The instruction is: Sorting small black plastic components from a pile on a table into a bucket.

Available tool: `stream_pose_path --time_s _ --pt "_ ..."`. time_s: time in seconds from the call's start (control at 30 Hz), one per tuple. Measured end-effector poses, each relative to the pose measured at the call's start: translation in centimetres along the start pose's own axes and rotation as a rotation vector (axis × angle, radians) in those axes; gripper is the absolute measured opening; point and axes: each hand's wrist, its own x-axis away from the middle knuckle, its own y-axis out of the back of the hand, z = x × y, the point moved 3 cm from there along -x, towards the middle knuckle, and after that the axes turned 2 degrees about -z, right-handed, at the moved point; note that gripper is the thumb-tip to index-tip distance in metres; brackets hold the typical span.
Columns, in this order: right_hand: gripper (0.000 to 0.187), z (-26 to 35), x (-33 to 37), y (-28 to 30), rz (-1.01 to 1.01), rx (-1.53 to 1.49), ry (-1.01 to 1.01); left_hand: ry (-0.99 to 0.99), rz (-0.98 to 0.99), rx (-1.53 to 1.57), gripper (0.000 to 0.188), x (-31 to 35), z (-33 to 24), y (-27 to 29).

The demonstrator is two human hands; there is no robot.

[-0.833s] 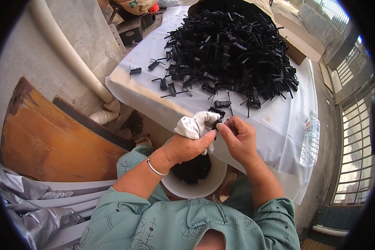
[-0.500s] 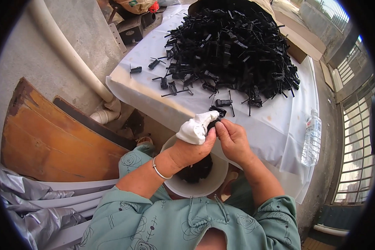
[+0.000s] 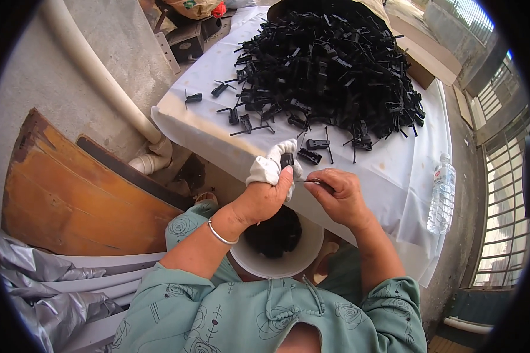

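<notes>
Frame centre: we've a black clip (image 3: 287,159) in our left hand (image 3: 264,199), roughly upright; just lower right, our right hand (image 3: 339,193) pinches a thin dark piece (image 3: 301,181), sideways.

The big heap of pieces (image 3: 327,73) by the far edge of the tabletop (image 3: 388,182) is all black. The tabletop cover is white, with a tan stripe by its left corner. By the right edge, the bottle (image 3: 440,203) is see-through, with some red on its label. Below the near edge, the bucket (image 3: 310,254) is white and black inside at the bottom. The left hand (image 3: 262,203) has a white cloth (image 3: 263,170) and a black piece (image 3: 287,159); the right hand (image 3: 343,197) has a dark thing (image 3: 323,185). The bangle (image 3: 222,234) is silver. The shirt (image 3: 232,309) is soft green with thin, dark swirly flowers. The board (image 3: 88,197) is orange-brown.
</notes>
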Motion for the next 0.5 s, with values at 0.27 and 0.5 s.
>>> stream_pose_path --time_s 0.27,0.5 --pt "0.012 -0.5 0.2 -0.2 -0.021 -0.210 -0.209 0.121 0.278 0.020 0.031 0.6 -1.3 -1.1" --pt "0.021 0.5 0.1 -1.1 0.148 -0.057 -0.217 -0.269 0.088 -0.466 0.027 0.8 -0.2 -1.3"
